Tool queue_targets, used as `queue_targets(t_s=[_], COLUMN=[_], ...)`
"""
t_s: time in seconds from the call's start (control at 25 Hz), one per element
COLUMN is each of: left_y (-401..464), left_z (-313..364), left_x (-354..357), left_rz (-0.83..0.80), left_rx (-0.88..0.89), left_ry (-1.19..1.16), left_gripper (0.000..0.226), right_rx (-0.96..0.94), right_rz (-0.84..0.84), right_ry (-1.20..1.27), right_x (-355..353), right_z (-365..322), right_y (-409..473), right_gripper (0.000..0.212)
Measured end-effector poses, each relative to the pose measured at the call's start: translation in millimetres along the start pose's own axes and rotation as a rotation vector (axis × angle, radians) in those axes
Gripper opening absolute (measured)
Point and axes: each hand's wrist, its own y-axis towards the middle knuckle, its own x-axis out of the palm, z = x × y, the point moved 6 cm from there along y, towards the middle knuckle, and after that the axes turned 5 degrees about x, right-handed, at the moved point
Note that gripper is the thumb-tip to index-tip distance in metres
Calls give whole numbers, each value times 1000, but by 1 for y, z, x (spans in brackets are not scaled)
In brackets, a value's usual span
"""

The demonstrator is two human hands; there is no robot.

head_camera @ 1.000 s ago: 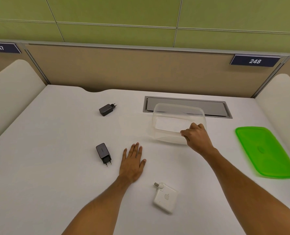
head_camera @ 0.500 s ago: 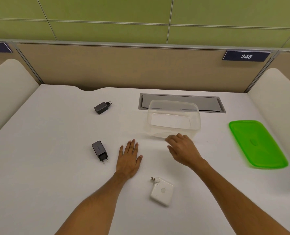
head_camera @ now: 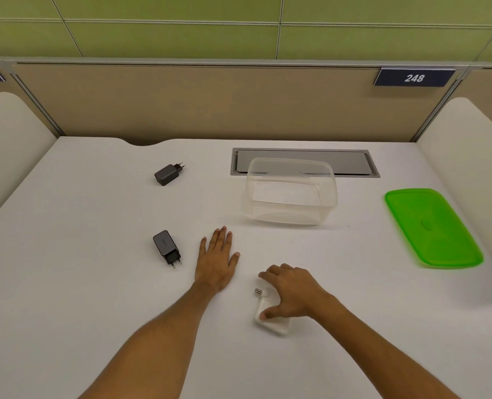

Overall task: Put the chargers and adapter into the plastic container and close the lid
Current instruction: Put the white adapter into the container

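A clear plastic container (head_camera: pixel 290 217) stands open and empty at the table's centre back. Its green lid (head_camera: pixel 432 226) lies flat to the right. One dark charger (head_camera: pixel 167 174) lies at the back left, a second dark charger (head_camera: pixel 165 246) nearer, left of my left hand (head_camera: pixel 216 260), which rests flat on the table with fingers apart. My right hand (head_camera: pixel 290 292) is closed over the white adapter (head_camera: pixel 273 323) near the front; thumb and fingers clasp its sides, and its plug pins stick out to the left.
A grey cable hatch (head_camera: pixel 354 162) is set into the white table (head_camera: pixel 95 283) behind the container. Beige partition walls rise at the back, with rounded white dividers at both sides. A sign reads 248.
My right hand left the container's front rim, came back toward me and closed on the white adapter. My left hand stayed flat on the table.
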Motion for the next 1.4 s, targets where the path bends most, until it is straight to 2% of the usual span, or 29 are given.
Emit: queue_targets(t_s=[0.24,0.56,0.72,1.12,1.28,1.4], left_y=[-1,0,0,0,-1,0], left_z=[0,-1,-1,0,1,1], left_x=[0,2,2,-3,-4,-5], left_rz=[2,-1,12,20,21,10], left_rx=[1,-3,-1,-4,-11,-14], left_ry=[2,-12,-34,-28,-29,-36], left_gripper=[62,62,62,61,62,62], right_rx=[-3,17,45,285,414,491], right_rz=[-52,-101,-9,398,420,359], right_ry=[-72,-82,-44,54,62,47], right_x=[13,3,-35,-183,-198,-188], right_z=[-18,-25,-10,60,95,117], right_y=[-9,-4,6,61,86,103], right_gripper=[98,85,85,86,83,81])
